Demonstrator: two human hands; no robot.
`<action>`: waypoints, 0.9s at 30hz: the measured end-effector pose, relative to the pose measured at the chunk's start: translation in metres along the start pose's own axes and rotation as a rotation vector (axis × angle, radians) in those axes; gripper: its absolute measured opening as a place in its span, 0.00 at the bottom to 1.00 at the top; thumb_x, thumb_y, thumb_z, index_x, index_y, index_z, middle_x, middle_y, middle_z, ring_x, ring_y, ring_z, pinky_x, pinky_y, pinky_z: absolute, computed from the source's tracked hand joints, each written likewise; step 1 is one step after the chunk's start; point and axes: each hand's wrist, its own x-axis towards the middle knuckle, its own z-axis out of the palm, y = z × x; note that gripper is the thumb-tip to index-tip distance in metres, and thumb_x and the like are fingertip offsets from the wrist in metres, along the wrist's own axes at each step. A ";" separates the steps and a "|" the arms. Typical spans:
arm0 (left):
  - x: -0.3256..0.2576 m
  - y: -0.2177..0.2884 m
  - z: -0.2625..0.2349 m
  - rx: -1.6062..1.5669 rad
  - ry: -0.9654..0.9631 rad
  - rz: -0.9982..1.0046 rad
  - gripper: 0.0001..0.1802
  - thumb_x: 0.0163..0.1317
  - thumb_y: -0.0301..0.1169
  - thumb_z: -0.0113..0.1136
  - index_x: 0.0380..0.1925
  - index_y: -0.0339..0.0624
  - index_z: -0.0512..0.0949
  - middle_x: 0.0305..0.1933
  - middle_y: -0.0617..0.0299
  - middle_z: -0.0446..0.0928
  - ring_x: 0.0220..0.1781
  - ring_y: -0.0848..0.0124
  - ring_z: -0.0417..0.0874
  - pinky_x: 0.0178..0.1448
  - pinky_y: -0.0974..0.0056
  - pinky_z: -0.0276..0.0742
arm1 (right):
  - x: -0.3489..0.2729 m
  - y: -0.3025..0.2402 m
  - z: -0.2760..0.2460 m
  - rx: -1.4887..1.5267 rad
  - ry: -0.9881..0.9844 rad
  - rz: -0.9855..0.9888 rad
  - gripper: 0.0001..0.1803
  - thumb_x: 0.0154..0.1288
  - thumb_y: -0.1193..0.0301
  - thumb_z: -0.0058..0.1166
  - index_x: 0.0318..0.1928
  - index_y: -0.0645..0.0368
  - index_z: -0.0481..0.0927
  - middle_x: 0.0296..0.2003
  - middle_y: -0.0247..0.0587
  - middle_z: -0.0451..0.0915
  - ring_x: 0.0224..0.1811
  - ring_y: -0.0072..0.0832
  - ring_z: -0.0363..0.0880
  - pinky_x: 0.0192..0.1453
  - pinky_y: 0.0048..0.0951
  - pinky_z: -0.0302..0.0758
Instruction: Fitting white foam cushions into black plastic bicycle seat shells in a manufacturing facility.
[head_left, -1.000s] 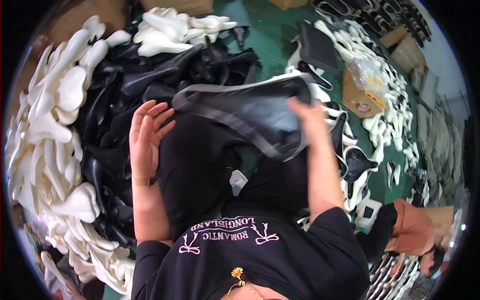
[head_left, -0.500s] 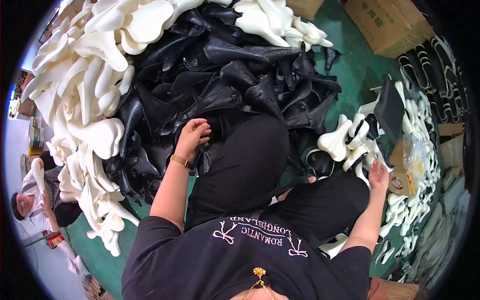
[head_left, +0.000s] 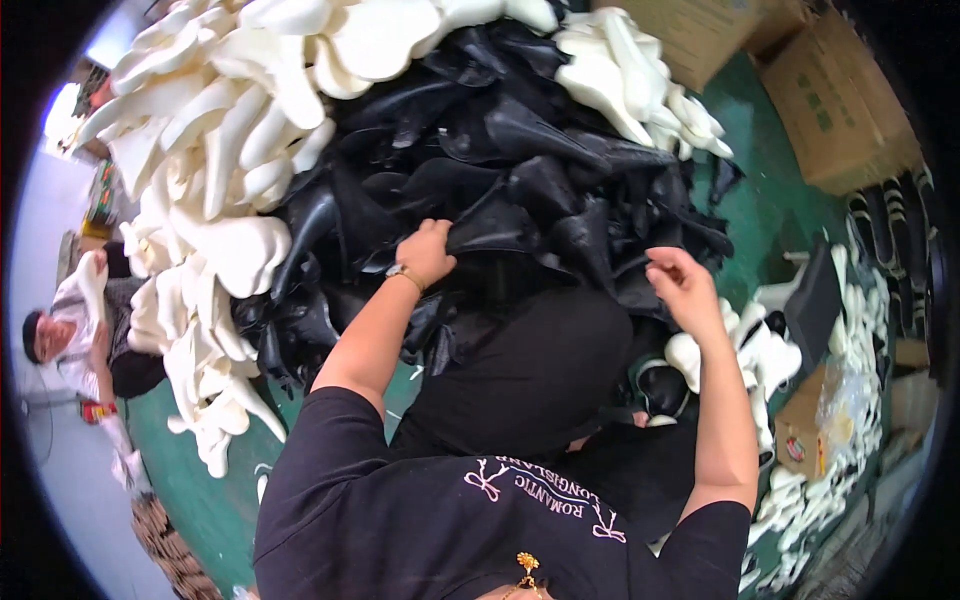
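Right hand [head_left: 683, 285] risen to black pieces [head_left: 560, 200], left hand [head_left: 428, 252] gripping one

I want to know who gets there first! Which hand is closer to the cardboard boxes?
Right. The right hand hangs open over the black pile's edge, on the side toward the cardboard boxes. The left hand grips a black piece farther off, mid-pile.
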 end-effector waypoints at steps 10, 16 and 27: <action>-0.066 -0.025 -0.125 -0.704 -0.271 0.352 0.31 0.44 0.34 0.71 0.51 0.34 0.75 0.52 0.53 0.77 0.50 0.65 0.78 0.57 0.62 0.72 | 0.042 -0.100 0.117 -0.529 -0.271 -0.942 0.27 0.42 0.77 0.67 0.48 0.58 0.78 0.52 0.45 0.75 0.58 0.44 0.72 0.61 0.40 0.70; -0.061 -0.167 -0.154 -0.446 1.040 -0.460 0.47 0.46 0.45 0.73 0.61 0.32 0.63 0.60 0.40 0.66 0.63 0.51 0.66 0.67 0.53 0.62 | 0.033 -0.079 0.071 -0.207 0.066 -0.580 0.15 0.57 0.78 0.60 0.46 0.63 0.78 0.43 0.42 0.79 0.44 0.33 0.78 0.53 0.31 0.72; -0.080 -0.232 -0.177 -0.472 0.883 -1.077 0.45 0.40 0.49 0.73 0.54 0.36 0.65 0.57 0.45 0.69 0.61 0.49 0.71 0.64 0.51 0.68 | -0.065 -0.006 -0.047 0.539 0.705 0.052 0.27 0.64 0.60 0.58 0.55 0.70 0.73 0.52 0.47 0.77 0.51 0.36 0.77 0.57 0.32 0.72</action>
